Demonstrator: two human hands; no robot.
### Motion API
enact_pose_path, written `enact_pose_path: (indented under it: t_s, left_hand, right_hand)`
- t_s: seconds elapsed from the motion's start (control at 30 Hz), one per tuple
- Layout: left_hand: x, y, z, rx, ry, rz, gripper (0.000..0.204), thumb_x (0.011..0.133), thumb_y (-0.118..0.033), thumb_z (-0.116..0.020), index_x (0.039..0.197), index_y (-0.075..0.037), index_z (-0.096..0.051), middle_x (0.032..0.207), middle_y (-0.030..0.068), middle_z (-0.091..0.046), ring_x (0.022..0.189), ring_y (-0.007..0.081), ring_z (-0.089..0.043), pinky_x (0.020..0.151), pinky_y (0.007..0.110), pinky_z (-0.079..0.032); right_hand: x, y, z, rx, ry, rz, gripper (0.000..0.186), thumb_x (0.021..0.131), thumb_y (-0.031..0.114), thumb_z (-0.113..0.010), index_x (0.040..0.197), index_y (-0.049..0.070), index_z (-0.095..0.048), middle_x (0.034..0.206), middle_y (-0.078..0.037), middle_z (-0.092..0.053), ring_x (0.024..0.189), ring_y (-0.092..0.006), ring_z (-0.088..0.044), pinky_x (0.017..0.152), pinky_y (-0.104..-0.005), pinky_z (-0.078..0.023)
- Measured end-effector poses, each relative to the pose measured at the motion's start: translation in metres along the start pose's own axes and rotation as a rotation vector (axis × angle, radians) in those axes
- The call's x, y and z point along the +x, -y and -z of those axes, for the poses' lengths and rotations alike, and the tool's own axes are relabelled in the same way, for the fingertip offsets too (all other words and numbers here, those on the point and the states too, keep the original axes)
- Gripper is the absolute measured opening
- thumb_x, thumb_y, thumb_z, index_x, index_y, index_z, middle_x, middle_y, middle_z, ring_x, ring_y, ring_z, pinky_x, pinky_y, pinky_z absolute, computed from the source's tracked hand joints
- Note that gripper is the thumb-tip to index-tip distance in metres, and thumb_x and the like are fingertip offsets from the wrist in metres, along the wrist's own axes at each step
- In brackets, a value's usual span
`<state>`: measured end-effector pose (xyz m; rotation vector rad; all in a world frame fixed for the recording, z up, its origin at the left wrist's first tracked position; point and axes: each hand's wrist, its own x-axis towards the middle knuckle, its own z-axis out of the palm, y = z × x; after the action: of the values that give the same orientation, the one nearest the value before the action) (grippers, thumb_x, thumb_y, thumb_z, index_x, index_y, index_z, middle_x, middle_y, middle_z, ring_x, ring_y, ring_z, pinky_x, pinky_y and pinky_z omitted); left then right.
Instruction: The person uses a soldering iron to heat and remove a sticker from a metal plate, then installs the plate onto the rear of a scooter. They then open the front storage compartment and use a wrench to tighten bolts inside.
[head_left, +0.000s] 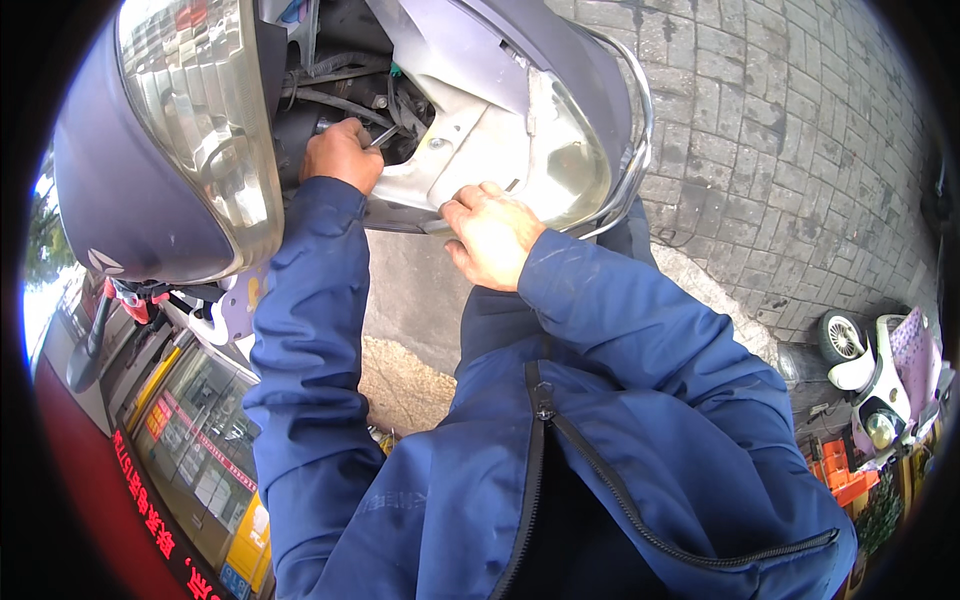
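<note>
My left hand [342,155] reaches into the open front of a grey-purple scooter, fingers closed around a thin metal tool [385,135]. The rest of that tool is hidden by the hand and the cavity. Around it lie dark cables and hoses [340,100]. My right hand [494,236] is bent over the near edge of the pale inner panel [465,150], its thumb hanging below. A small dark piece [512,185] shows beside its fingertips; I cannot tell what it is. The detached front cover with a clear headlight lens [195,110] stands at the left.
A chrome guard bar [645,130] curves round the scooter's right side. Grey paving [770,140] spreads beyond it. At the lower left are a glass shopfront [205,440] and a black mirror [88,355]. Another white and purple scooter [895,380] is parked at the right.
</note>
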<state>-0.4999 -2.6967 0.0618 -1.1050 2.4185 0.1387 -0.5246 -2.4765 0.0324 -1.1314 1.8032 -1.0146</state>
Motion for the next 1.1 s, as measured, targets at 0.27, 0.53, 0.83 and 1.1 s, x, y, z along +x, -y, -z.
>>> enact_pose_path:
  t_s: [0.27,0.53,0.83,1.1]
  left_hand:
    - [0.029,0.009,-0.011,0.109,0.280,0.045,0.028,0.075,-0.015,-0.061,0.099,-0.007,-0.072,0.108,0.0217,-0.065,0.103,0.0373,-0.062,0.092,0.041,-0.048]
    - [0.073,0.044,-0.052,0.735,0.613,-0.891,0.031,0.084,-0.008,-0.051,0.106,-0.011,-0.072,0.103,0.0130,-0.069,0.097,0.0289,-0.065,0.085,0.036,-0.052]
    - [0.054,0.006,-0.026,0.930,0.733,-0.663,0.032,0.085,-0.008,-0.046,0.104,-0.003,-0.071,0.114,0.0202,-0.064,0.105,0.0342,-0.063,0.090,0.040,-0.050]
    - [0.013,0.028,-0.017,0.209,0.047,-0.108,0.022,0.073,-0.012,-0.058,0.084,0.004,-0.069,0.097,0.0294,-0.065,0.097,0.0420,-0.062,0.085,0.050,-0.049]
  right_hand:
    - [0.000,0.000,-0.001,0.017,-0.017,0.004,0.031,0.075,0.015,-0.066,0.099,-0.004,-0.063,0.096,-0.018,-0.060,0.095,-0.0333,-0.056,0.082,-0.0424,-0.051]
    - [-0.003,0.003,0.003,0.030,-0.011,-0.009,0.032,0.076,0.014,-0.066,0.102,-0.003,-0.062,0.099,-0.017,-0.060,0.098,-0.0338,-0.056,0.083,-0.0433,-0.051]
    - [-0.010,0.006,0.018,0.020,0.018,-0.036,0.029,0.078,0.015,-0.064,0.100,-0.002,-0.062,0.098,-0.019,-0.060,0.100,-0.0351,-0.056,0.084,-0.0446,-0.050]
    - [-0.004,0.003,0.031,-0.033,-0.036,0.016,0.028,0.078,0.017,-0.065,0.100,0.000,-0.061,0.098,-0.019,-0.060,0.095,-0.0378,-0.060,0.078,-0.0467,-0.052]
